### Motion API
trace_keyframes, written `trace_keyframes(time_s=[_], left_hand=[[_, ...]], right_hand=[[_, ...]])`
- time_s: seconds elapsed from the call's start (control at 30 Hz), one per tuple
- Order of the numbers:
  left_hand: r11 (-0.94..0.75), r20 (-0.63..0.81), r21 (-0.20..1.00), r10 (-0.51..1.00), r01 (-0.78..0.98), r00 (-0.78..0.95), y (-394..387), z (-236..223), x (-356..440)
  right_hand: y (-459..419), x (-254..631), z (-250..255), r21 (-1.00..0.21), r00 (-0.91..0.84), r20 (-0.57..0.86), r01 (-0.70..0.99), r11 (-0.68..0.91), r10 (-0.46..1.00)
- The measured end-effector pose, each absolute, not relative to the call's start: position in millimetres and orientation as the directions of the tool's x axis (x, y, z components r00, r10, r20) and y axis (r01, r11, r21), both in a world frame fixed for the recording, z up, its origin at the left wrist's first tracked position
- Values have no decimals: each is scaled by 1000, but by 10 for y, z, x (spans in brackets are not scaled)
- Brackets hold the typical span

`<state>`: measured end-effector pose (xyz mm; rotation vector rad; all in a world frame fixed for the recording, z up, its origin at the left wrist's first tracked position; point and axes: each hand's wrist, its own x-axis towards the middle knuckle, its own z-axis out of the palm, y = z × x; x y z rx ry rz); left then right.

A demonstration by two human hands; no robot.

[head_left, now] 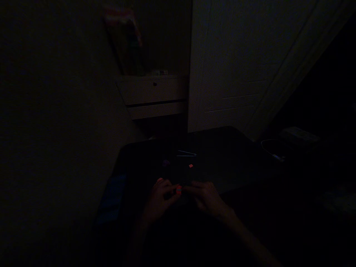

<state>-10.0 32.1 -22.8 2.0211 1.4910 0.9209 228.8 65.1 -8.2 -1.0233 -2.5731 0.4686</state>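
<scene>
The scene is very dark. My left hand [160, 198] and my right hand [205, 196] meet over a dark table [222, 163], fingers curled toward each other. Between the fingertips shows a small red-orange spot [178, 190]; whether it is a held piece or a painted nail is unclear. A small red piece [190, 166] lies on the table just beyond the hands. Thin pale tweezers or needles [187, 153] lie further back. A dim purple bit [166, 162] rests to the left of them.
A pale door [236, 66] stands behind the table. A light drawer unit [152, 96] with small items on top sits at the back left. A white cable [271, 150] and a box [297, 135] lie at the right.
</scene>
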Motion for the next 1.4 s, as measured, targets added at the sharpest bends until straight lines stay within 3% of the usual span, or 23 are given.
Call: trace_keyframes(time_s=[0.23,0.37,0.53,1.1,1.4], left_hand=[[-310,260,689,949,655,176,335,-256,-121],[-313,261,691,949,651,179,322,-239,-106],[-320,280,673,945,667,170,304,-219,-82],[-303,274,682,950,665,152,328,-226,-80],[-301,258,685,952,663,166,333,-246,-103]], right_hand=[[551,2306,-83,-454,-706,315,475,754,635],[567,2367,-161,-482,-624,391,488,728,677],[607,2391,-225,-422,-640,348,545,724,685],[577,2343,-119,-420,-694,185,584,694,696],[613,2381,-186,-489,-700,284,483,727,656]])
